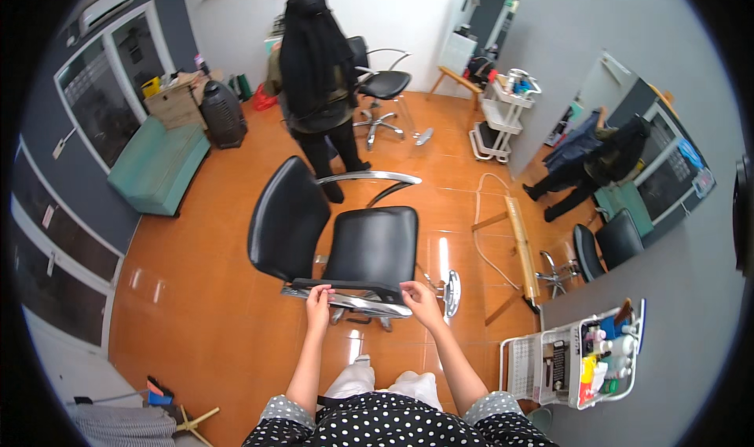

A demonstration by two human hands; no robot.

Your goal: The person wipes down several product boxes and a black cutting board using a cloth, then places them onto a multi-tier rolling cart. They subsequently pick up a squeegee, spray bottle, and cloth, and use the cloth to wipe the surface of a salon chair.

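A black padded salon chair [371,241] with chrome armrests stands before me, its backrest [288,220] to the left. Its near armrest [359,300] has a dark pad over a bright chrome bar and runs crosswise between my hands. My left hand [318,301] is at the armrest's rear half, thumb and fingertips close together over the pad. At the front end of the same armrest is my right hand [419,300], its fingers bent towards the pad. Whether either hand grips the pad or only touches it, I cannot tell. The chair's chrome footrest [452,294] shows beyond my right hand.
A person in black [315,64] stands behind the chair, facing away. On the right are a wooden-framed bench [521,247], a large mirror [624,123] and a white trolley [551,364] with bottles. A green sofa [159,164] lines the left wall; another salon chair [386,85] stands farther back.
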